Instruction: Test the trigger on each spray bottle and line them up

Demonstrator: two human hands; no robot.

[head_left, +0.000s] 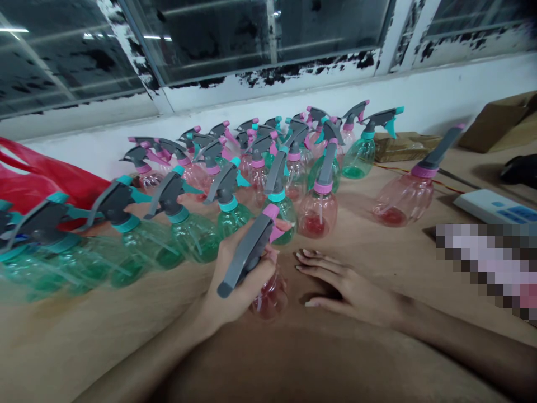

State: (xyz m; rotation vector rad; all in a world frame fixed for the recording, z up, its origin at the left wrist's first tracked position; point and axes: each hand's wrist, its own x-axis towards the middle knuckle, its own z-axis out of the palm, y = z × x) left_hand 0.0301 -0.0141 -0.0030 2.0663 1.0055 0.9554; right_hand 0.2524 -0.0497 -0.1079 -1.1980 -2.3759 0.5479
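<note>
Forearms stretch in up close on the head view, and the left hand has its fingers clamped round the neck of a pink spray bottle, right in front of the crowded bottles! Just beside it, the right hand lies on the table, fingers slightly spread, thumb apart.

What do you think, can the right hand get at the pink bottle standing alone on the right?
Probably yes: the right hand seems to hold nothing, and no other thing appears to stand between it and the pink bottle.
</note>
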